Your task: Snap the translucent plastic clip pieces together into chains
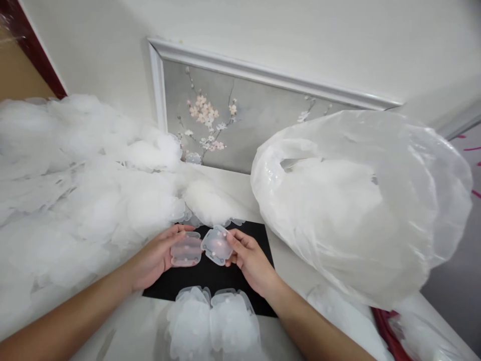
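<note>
My left hand (161, 253) holds a translucent, rounded plastic piece (187, 249) by its left side, over a black mat (169, 283). A second translucent piece (217, 245), tilted, is pinched between the thumb and fingers of my right hand (246, 255). The two pieces meet or nearly meet at their inner edges. Small dots show along their rims. Two stacks of similar pieces, a left stack (190, 323) and a right stack (235, 323), lie side by side at the near edge of the mat.
A large heap of translucent pieces (82, 200) covers the left side. A smaller white pile (208, 200) lies behind the mat. On the right stands a big open plastic bag (356, 210) with white contents. A framed flower picture (240, 120) is behind the table.
</note>
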A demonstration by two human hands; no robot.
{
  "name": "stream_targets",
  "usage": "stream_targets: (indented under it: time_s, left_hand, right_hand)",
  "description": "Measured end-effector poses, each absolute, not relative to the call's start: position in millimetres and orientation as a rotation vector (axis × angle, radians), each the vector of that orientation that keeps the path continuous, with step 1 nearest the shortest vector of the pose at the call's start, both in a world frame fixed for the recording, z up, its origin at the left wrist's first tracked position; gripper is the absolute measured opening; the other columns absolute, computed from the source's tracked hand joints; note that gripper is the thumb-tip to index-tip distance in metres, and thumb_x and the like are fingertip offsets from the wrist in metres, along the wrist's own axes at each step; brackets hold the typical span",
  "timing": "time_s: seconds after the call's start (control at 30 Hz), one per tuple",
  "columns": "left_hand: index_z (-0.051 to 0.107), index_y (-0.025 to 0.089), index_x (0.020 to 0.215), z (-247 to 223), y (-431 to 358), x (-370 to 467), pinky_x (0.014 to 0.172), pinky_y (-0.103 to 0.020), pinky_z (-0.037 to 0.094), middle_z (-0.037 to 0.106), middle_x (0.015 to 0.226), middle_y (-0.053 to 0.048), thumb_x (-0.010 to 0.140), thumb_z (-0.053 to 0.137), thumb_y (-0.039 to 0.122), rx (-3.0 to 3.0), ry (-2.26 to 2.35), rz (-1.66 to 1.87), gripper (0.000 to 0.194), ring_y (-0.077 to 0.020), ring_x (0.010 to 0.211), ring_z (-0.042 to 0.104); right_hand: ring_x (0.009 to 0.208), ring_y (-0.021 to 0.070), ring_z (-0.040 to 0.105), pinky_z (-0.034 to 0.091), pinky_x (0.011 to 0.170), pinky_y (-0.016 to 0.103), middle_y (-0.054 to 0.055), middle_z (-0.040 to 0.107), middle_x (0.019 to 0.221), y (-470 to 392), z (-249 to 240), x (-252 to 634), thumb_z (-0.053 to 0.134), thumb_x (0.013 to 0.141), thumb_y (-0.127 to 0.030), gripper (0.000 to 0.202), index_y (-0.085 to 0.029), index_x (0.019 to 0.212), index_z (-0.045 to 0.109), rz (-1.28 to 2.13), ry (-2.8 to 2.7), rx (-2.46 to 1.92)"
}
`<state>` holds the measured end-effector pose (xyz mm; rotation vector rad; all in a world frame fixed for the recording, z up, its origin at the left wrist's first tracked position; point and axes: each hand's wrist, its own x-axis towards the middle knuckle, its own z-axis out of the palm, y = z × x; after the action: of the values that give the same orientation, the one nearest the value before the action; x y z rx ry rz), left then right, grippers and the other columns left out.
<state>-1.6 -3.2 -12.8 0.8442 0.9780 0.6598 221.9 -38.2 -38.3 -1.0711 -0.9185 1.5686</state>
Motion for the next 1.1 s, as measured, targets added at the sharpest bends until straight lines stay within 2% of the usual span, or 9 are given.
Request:
stream_targets:
  time_s: [0.13,0.27,0.37,0.47,0.53,0.67,0.8,0.97,1.1]
  left_hand:
    - [0.060,0.023,0.118,-9,-2,-3,0.091,-0.052,0.055,0.073,0.115,-0.013,0.087,0.054,0.058,0.804,0.930,0.592,0.047,-0.0336,0.117,0.064]
    - [0.059,0.023,0.121,-10,0,-3,0.094,-0.052,0.055,0.072,0.119,-0.014,0.089,0.051,0.059,0.840,0.927,0.601,0.050,-0.0335,0.120,0.062]
    - [0.059,0.023,0.123,-12,1,-4,0.095,-0.051,0.055,0.070,0.124,-0.013,0.089,0.050,0.058,0.862,0.926,0.613,0.050,-0.0332,0.123,0.060]
    - [0.060,0.024,0.122,-12,1,-5,0.096,-0.051,0.054,0.070,0.123,-0.012,0.089,0.053,0.056,0.840,0.911,0.627,0.047,-0.0328,0.123,0.060]
    - [0.061,0.023,0.121,-11,1,-5,0.097,-0.051,0.054,0.072,0.119,-0.011,0.088,0.055,0.055,0.815,0.899,0.629,0.046,-0.0327,0.121,0.061]
    - [0.063,0.023,0.119,-12,1,-5,0.098,-0.049,0.053,0.073,0.118,-0.011,0.085,0.060,0.056,0.818,0.900,0.633,0.047,-0.0323,0.120,0.062]
    - [0.060,0.022,0.122,-15,0,-6,0.100,-0.042,0.052,0.074,0.116,-0.010,0.082,0.070,0.045,0.923,0.957,0.652,0.047,-0.0295,0.115,0.066]
    - [0.056,0.018,0.130,-11,0,-7,0.098,-0.039,0.052,0.072,0.121,-0.012,0.085,0.065,0.030,0.857,0.993,0.618,0.048,-0.0292,0.117,0.064]
    - [0.052,0.016,0.134,-5,1,-7,0.098,-0.038,0.051,0.071,0.123,-0.011,0.073,0.057,0.012,0.792,0.931,0.608,0.062,-0.0289,0.121,0.061]
  right_hand:
    - [0.066,0.0156,0.053,0.044,0.065,0.029,0.000,0.061,0.068,-35,-32,233,0.072,0.077,-0.052,0.029,-0.023,0.083,0.073,1.264,-1.189,-1.138]
    - [0.062,0.0153,0.055,0.045,0.065,0.032,0.003,0.066,0.076,-34,-35,237,0.056,0.087,-0.057,0.040,-0.021,0.080,0.071,1.300,-1.302,-1.150]
    - [0.075,0.0176,0.061,0.047,0.071,0.032,0.003,0.068,0.088,-34,-44,235,0.072,0.078,-0.045,0.025,-0.021,0.081,0.065,1.285,-1.284,-1.191]
    - [0.077,0.0173,0.063,0.049,0.075,0.032,0.000,0.069,0.088,-32,-51,235,0.078,0.070,-0.031,0.038,-0.024,0.104,0.061,1.330,-1.209,-1.221]
    - [0.078,0.0178,0.064,0.050,0.076,0.033,0.000,0.069,0.084,-31,-53,235,0.077,0.071,-0.032,0.039,-0.023,0.106,0.060,1.372,-1.157,-1.217]
    - [0.069,0.0141,0.060,0.051,0.068,0.030,-0.002,0.062,0.081,-31,-52,236,0.079,0.070,-0.042,0.034,-0.021,0.091,0.063,1.394,-1.022,-1.193]
    - [0.069,0.0126,0.061,0.053,0.066,0.029,-0.004,0.057,0.078,-33,-50,234,0.082,0.066,-0.050,0.042,-0.022,0.080,0.053,1.533,-0.871,-1.103]
    - [0.074,0.0159,0.067,0.054,0.078,0.036,-0.002,0.066,0.081,-32,-49,234,0.080,0.070,-0.047,0.043,-0.023,0.092,0.052,1.690,-0.840,-1.020]
    - [0.075,0.0158,0.068,0.054,0.077,0.034,0.000,0.068,0.084,-30,-47,236,0.081,0.069,-0.040,0.042,-0.022,0.099,0.057,1.740,-0.822,-0.990]
